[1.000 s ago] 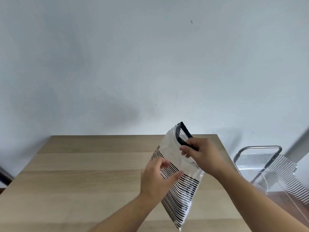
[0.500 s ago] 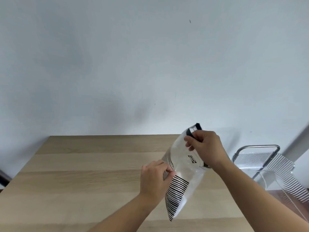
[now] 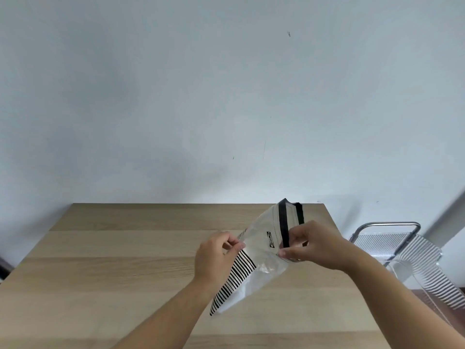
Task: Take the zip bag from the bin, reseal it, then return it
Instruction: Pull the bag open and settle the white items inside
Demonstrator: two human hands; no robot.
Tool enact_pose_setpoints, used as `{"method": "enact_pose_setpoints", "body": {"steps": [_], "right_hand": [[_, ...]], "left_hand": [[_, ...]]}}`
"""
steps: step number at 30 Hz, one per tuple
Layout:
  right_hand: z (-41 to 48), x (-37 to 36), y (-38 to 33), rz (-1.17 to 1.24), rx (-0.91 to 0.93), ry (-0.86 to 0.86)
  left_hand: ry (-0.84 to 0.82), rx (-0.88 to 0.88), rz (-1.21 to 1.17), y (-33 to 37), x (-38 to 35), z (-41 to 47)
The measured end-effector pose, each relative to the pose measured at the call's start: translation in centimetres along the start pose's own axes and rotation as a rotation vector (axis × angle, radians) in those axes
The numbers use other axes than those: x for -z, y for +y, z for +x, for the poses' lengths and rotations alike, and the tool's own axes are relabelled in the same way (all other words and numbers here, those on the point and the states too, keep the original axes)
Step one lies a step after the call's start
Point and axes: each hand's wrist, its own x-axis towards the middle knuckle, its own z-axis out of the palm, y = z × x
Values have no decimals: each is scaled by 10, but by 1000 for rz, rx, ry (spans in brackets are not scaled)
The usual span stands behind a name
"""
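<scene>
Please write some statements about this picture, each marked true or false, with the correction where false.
1. The left hand and the right hand both hold the zip bag over the table. True.
2. The zip bag lies inside the bin. False: the hands hold it; the clear bin stands right of the table.
3. The black zip strips stand apart at the far end. True.
4. The left hand lies flat on the table. False: it pinches the bag's edge.

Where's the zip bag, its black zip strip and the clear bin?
zip bag (image 3: pixel 264 259), head view, clear middle panel.
black zip strip (image 3: pixel 283 222), head view, nearer band.
clear bin (image 3: pixel 407 248), head view, ribbed wall.
</scene>
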Motion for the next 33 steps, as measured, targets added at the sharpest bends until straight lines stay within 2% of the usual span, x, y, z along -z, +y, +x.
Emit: {"method": "enact_pose_setpoints", "body": {"steps": [4, 7, 9, 12, 14, 19, 23, 29, 33], "right_hand": [[5, -12, -6, -4, 16, -5], [8, -14, -3, -27, 11, 142], [8, -13, -7, 13, 22, 245], [9, -10, -20, 55, 67, 329], [9, -8, -30, 79, 108, 351], [11, -7, -42, 88, 142, 375], [13, 8, -44, 122, 156, 511], [15, 9, -56, 106, 210, 348], [16, 5, -50, -9, 256, 271]], "left_hand": [[23, 43, -52, 0, 5, 7], [83, 48, -43, 0, 10, 7], [142, -37, -8, 3, 13, 3], [57, -243, 132, 17, 10, -4], [54, -294, 176, 22, 6, -7], [90, -294, 135, 13, 9, 0], [69, -247, 120, 4, 10, -1], [-47, -177, -28, 10, 12, 0], [-1, -155, -107, 19, 13, 5]]}}
